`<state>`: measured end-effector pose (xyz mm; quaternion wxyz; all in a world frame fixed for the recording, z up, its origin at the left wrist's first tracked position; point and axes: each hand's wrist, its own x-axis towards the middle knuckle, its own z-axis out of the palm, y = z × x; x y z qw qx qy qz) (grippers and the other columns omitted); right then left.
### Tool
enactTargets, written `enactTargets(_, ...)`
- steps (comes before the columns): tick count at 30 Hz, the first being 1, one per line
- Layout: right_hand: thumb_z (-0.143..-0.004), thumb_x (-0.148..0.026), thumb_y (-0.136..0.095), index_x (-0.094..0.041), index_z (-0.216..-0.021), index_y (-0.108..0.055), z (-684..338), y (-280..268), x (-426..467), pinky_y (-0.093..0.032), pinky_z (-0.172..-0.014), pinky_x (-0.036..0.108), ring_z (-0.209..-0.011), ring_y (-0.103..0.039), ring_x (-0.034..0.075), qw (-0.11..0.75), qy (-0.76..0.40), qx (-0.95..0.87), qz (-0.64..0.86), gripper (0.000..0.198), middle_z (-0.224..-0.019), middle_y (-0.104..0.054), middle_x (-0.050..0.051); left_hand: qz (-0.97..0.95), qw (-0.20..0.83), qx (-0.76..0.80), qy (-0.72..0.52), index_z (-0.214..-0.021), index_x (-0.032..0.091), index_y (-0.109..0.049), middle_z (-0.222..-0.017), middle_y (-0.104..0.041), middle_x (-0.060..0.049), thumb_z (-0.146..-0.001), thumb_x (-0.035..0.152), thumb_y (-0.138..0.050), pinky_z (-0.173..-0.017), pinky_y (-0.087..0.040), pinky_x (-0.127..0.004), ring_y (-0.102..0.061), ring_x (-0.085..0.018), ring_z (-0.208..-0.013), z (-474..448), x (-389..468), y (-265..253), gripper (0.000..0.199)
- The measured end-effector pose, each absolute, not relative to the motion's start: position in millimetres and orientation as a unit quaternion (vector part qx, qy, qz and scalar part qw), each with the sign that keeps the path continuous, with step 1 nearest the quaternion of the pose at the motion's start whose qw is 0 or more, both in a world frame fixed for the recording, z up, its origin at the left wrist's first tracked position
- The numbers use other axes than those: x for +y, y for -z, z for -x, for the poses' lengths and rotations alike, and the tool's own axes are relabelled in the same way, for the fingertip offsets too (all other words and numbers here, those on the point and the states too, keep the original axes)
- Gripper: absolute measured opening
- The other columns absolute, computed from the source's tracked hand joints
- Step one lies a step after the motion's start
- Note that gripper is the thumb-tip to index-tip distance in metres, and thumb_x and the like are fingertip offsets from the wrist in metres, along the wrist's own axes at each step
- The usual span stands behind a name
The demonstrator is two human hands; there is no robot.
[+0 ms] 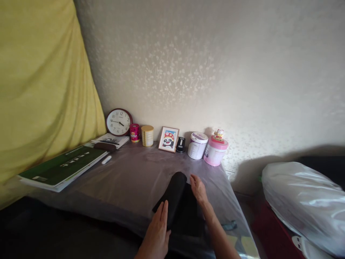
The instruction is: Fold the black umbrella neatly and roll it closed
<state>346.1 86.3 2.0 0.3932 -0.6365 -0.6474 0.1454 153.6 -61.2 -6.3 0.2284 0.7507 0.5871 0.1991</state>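
Observation:
A black sheet of soft material (pixel 176 201), partly rolled up, lies on the plastic-covered table near its front edge. The rolled part stands thick on the left, and a flat part spreads to the right of it. My left hand (pixel 157 230) rests against the roll's lower left side, its fingers stretched out together. On the other side, my right hand (pixel 198 187) is open beside the flat part's far right corner, with fingers extended. I cannot tell whether the right hand touches the material.
Along the wall stand a clock (pixel 119 122), a pink tin (pixel 134 133), a yellow canister (pixel 147 136), a framed panda picture (pixel 168 139) and two tubs (pixel 197 147). A large green book (pixel 64 165) lies left. Right of the table sits a plastic-covered bundle (pixel 302 194).

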Motion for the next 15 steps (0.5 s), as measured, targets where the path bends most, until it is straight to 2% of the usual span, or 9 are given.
enactTargets(4, -0.084, -0.038, -0.034, -0.018, -0.092, -0.06, -378.6, 5.6, 54.6, -0.052, -0.066, 0.03, -0.075, -0.066, 0.019, 0.397, -0.217, -0.589, 0.67, 0.034, -0.084, -0.068, 0.008, -0.741, 0.225, 0.58, -0.252, -0.141, 0.015, -0.004, -0.147, -0.022, -0.012, -0.075, 0.007, -0.034, -0.108, -0.031, -0.037, -0.027, -0.02, -0.133, -152.9, -59.7, 18.3, 0.073)
enactTargets(8, -0.08, -0.047, -0.041, -0.019, -0.091, -0.059, -377.0, 6.2, 24.7, -0.05, -0.048, 0.025, -0.064, -0.064, 0.018, 0.408, -0.365, -0.517, 0.658, 0.035, -0.073, -0.064, 0.003, -0.739, 0.221, 0.571, -0.28, -0.141, 0.018, -0.004, -0.146, -0.023, -0.011, -0.074, 0.008, -0.035, -0.107, -0.031, -0.038, -0.028, -0.02, -0.133, -152.4, -58.2, 24.1, 0.074)
enactTargets(11, -0.078, -0.051, -0.043, -0.019, -0.096, -0.06, -363.1, 0.3, 10.3, -0.047, -0.043, 0.025, -0.056, -0.06, 0.018, 0.398, -0.357, -0.532, 0.657, 0.041, -0.062, -0.06, 0.0, -0.74, 0.226, 0.567, -0.283, -0.14, 0.018, -0.003, -0.146, -0.023, -0.012, -0.075, 0.009, -0.035, -0.107, -0.032, -0.04, -0.028, -0.021, -0.133, -151.5, -58.3, 22.8, 0.074)
enactTargets(15, -0.074, -0.051, -0.048, -0.015, -0.095, -0.062, -348.2, -4.9, 4.9, -0.048, -0.056, 0.028, -0.062, -0.061, 0.02, 0.39, -0.252, -0.579, 0.67, 0.045, -0.063, -0.063, 0.003, -0.736, 0.232, 0.57, -0.281, -0.141, 0.019, -0.003, -0.146, -0.023, -0.011, -0.075, 0.011, -0.036, -0.105, -0.034, -0.039, -0.03, -0.022, -0.132, -151.3, -57.5, 25.5, 0.074)
